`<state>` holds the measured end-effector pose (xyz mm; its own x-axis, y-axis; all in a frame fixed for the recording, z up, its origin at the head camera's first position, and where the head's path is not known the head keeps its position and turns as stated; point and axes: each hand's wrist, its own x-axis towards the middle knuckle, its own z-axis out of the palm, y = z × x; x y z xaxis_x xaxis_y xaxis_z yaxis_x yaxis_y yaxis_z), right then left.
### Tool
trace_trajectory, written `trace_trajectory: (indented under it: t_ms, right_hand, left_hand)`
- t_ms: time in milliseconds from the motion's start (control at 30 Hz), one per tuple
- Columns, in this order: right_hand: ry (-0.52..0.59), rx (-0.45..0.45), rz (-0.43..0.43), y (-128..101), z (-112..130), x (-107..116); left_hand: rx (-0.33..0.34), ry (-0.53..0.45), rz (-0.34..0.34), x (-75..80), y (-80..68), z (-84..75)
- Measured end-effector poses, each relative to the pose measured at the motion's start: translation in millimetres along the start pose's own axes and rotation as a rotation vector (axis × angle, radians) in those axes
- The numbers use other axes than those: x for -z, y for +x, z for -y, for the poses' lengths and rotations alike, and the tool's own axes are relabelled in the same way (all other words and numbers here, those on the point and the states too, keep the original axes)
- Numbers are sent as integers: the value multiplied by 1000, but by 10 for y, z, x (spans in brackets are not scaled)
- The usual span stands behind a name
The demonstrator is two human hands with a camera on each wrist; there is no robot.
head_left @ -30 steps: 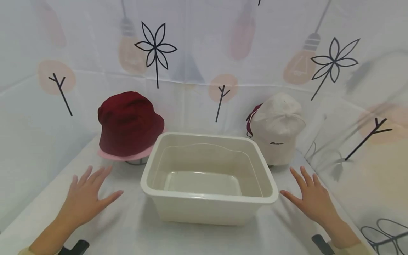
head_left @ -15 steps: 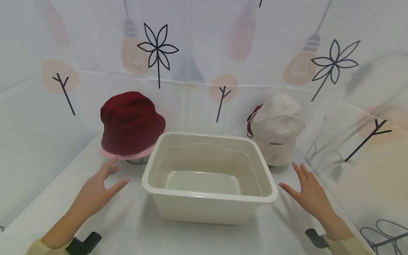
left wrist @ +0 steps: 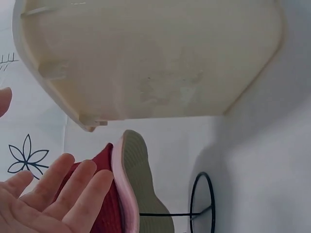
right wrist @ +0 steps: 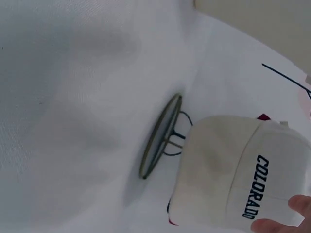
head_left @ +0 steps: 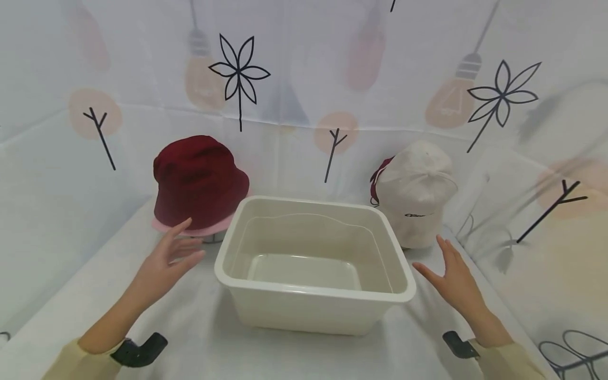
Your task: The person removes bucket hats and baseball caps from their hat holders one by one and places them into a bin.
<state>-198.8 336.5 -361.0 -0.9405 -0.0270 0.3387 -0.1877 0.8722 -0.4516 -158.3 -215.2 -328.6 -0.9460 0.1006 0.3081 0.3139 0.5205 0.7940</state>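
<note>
The left hand (head_left: pixel 163 261) hung above the bench (head_left: pixel 199 338) with its grip wide and empty, fingers spread, the fingertips just beside the pink brim of the dark red bucket hat (head_left: pixel 199 182). That hat sat on a wire stand (left wrist: pixel 201 204) at the back left, just left of the cream plastic tub (head_left: pixel 313 264) in the middle of the bench. The right hand (head_left: pixel 453 277) was likewise wide and holding nothing, fingers straight, near the cream baseball cap (head_left: pixel 415 192) at the back right; the right wrist view showed "COLORADO" lettered on the cap, which rested on its own wire stand (right wrist: pixel 163 138). A white cloth printed with bulbs and flowers covered the bench and the walls behind
</note>
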Motion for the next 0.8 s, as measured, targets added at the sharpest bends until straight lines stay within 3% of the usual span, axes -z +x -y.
trace_trajectory:
  t_ms: [467, 800]
  right_hand:
    - [122, -80, -33, 132, 33, -54]
    - [197, -134, -34, 220, 61, -54]
  left_hand:
    - [49, -282, 122, -87, 178, -78]
    - [112, -375, 184, -177, 213, -97]
